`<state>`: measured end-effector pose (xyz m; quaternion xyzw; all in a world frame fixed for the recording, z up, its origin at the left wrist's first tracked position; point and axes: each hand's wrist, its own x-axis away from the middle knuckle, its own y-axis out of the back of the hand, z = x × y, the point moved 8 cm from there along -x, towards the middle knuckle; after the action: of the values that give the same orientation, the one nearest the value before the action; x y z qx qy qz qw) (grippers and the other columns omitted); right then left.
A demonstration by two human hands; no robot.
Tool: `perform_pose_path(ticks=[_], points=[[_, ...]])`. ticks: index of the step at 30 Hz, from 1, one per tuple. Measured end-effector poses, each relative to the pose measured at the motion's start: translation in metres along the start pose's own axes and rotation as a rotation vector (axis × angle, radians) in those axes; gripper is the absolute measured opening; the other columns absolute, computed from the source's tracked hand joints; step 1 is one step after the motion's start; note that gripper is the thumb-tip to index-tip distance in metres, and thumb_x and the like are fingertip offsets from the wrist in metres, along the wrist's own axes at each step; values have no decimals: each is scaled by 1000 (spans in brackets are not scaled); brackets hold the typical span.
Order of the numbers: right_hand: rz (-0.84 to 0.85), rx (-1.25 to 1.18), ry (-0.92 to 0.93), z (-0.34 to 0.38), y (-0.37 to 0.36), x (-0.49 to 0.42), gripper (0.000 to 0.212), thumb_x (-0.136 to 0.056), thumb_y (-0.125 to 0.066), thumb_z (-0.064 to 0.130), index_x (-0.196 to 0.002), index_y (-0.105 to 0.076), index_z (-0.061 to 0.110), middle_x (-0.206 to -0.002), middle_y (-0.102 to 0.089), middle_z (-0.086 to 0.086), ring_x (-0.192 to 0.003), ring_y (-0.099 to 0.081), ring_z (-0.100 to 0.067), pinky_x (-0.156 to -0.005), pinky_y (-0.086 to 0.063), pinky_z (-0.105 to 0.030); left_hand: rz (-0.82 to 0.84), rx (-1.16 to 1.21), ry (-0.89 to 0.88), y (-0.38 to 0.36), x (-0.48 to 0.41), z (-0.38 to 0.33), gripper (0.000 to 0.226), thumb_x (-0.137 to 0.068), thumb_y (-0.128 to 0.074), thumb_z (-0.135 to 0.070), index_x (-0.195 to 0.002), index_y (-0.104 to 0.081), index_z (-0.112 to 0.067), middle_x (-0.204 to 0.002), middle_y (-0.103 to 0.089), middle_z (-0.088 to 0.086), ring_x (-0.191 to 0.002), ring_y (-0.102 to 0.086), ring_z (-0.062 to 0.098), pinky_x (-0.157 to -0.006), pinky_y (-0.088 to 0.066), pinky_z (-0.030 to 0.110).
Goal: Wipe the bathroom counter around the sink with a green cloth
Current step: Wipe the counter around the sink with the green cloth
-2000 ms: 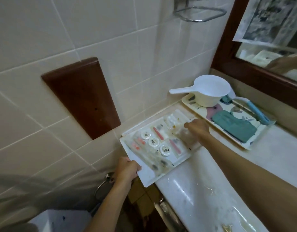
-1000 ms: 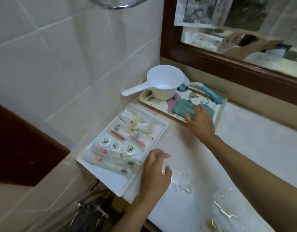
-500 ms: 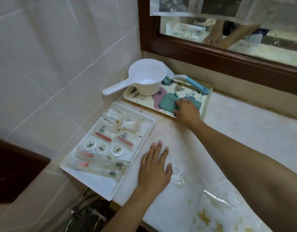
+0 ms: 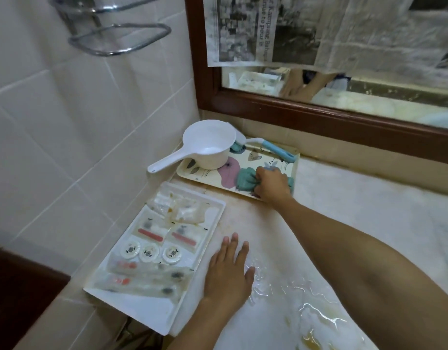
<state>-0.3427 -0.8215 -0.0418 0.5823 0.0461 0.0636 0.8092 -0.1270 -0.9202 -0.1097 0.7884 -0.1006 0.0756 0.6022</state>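
Near the centre of the frame, slightly right, the right hand (image 4: 272, 184) is closed over a bunched green cloth (image 4: 246, 181), fingers curled into its folds so that the cloth is gripped in the fist; the cloth lies on a patterned tray (image 4: 268, 157) that sits in the upper middle of the frame, against the wall under the mirror (image 4: 344, 97). On the left end of that tray stands a white plastic dipper (image 4: 209, 147) with a little water in it, its handle pointing out to the left past the tray edge, and along the tray's far edge lies a brush with a blue handle (image 4: 278, 150). The left hand (image 4: 228, 276) is in the lower middle of the frame, laid flat on the pale counter (image 4: 356, 210) with the fingers spread slightly and holding nothing; it rests just beside the right edge of a white tray (image 4: 152, 314) in the lower left. That tray carries clear sachets, three round white caps and some red-marked packets (what the packets contain cannot be made out). To the right of the left hand the counter is wet, with puddles and a yellowish patch toward the bottom edge. A sheet of newspaper (image 4: 243, 29) hangs over the top of the mirror, and a chrome wall rack (image 4: 117, 39) shows at the upper left
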Motion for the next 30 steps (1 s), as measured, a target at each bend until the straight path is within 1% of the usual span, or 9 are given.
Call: perform_pose_path(ticks=[4, 6, 10, 15, 17, 20, 23, 26, 30], points=[[-244, -333, -166, -34, 42, 29, 21, -71, -62, 20, -87, -54, 31, -88, -57, -7, -83, -51, -26, -73, -44, -33, 24, 37, -37, 1, -4, -2, 77, -83, 1, -60, -154, -2, -31, -154, 26, -8, -148, 13, 14, -118, -3, 32], [-312, -424, -192, -57, 62, 63, 21, -69, -64, 21, -82, -53, 34, -84, -63, -7, -77, -57, -26, -68, -47, -30, 9, 10, -30, 1, -4, -1, 65, -95, -10, -56, -154, 1, -31, -158, 24, -7, -147, 17, 13, -118, 0, 32], [-354, -369, -291, -122, 75, 164, 20, -68, -72, 15, -81, -61, 27, -74, -65, -3, -70, -55, -23, -62, -38, -29, -40, 11, -27, -1, 1, -1, 89, -72, 13, -60, -154, -3, -31, -155, 23, -8, -148, 14, 14, -118, -2, 33], [-249, -86, -479, -201, 43, 268, 20, -78, -66, 24, -98, -66, 26, -80, -58, 1, -93, -54, -33, -76, -36, -33, -45, 56, -35, -2, 2, 0, 85, -77, 5, -61, -154, -9, -29, -160, 12, -7, -148, 10, 12, -118, -6, 34], [-187, 109, -368, -207, 32, 280, 29, -83, -52, 35, -107, -63, 22, -114, -65, -4, -114, -52, -37, -86, -43, -43, -61, 59, -19, -1, 3, -1, 75, -85, -11, -59, -154, -15, -29, -162, 5, -6, -149, 5, 13, -118, -9, 35], [-79, 220, -158, -198, 16, 267, 56, -89, -39, 43, -133, -51, 11, -151, -39, -8, -142, -29, -31, -109, -31, -43, -111, 162, 41, 9, 0, -10, 56, -92, -46, -43, -145, -41, -24, -161, -17, -1, -148, -12, 18, -115, -18, 40], [50, 204, -46, -189, 1, 240, 65, -95, -25, 50, -152, -22, 19, -160, -14, 1, -146, 1, -14, -115, -13, -38, -152, 207, -118, 19, -15, -43, 52, -82, -48, -39, -130, -58, -22, -152, -36, 0, -139, -33, 23, -106, -32, 43], [114, 154, -60, -188, -5, 220, 65, -95, -10, 55, -154, -6, 27, -158, 10, 11, -142, 20, -7, -119, -1, -36, -113, 159, -266, 19, -52, -80, 58, -82, -40, -44, -134, -54, -24, -154, -32, -3, -140, -31, 20, -106, -31, 40], [183, 104, 145, -194, -2, 245, 59, -97, -3, 53, -153, -2, 35, -158, 12, 16, -144, 20, -7, -116, 11, -29, -89, 45, -280, 8, -90, -102, 72, -78, -25, -49, -142, -46, -22, -155, -33, 2, -143, -28, 24, -107, -31, 45]])
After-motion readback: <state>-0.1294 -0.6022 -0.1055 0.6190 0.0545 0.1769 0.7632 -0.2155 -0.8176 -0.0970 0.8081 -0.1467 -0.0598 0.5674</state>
